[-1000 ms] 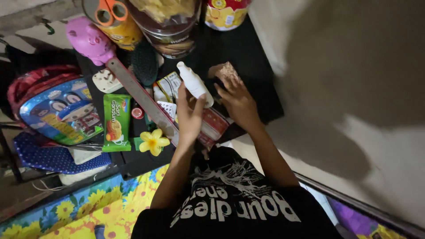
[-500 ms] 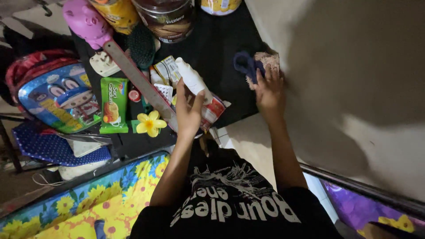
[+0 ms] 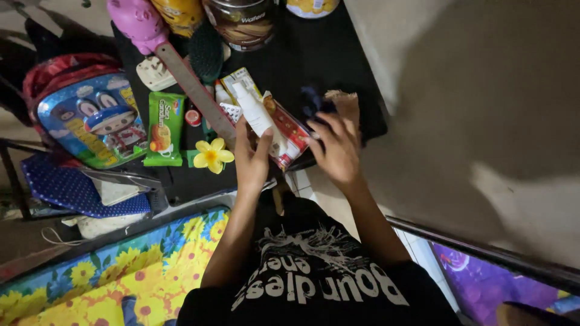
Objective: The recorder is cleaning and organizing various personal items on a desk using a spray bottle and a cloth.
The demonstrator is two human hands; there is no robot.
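Note:
My left hand [image 3: 249, 158] is shut on a white plastic bottle [image 3: 256, 113], holding it tilted over the black table [image 3: 338, 48]. A red and white packet [image 3: 289, 130] lies just right of the bottle. My right hand [image 3: 339, 151] hovers with its fingers spread at the packet's right edge, holding nothing. Just beyond its fingertips lie a brownish cloth [image 3: 344, 104] and a dark blue item [image 3: 311, 99], near the table's right edge.
The table's left part is crowded: a green snack packet [image 3: 164, 128], a yellow flower [image 3: 211, 155], a long flat bar [image 3: 193, 90] with a pink pig-shaped end [image 3: 136, 21], a black hairbrush [image 3: 205, 51], round tins [image 3: 244, 21]. A cartoon backpack [image 3: 90, 118] stands left.
My right hand left the cloth at the table's right edge and came back toward the red packet. My left hand kept hold of the bottle, which now lies lower and flatter.

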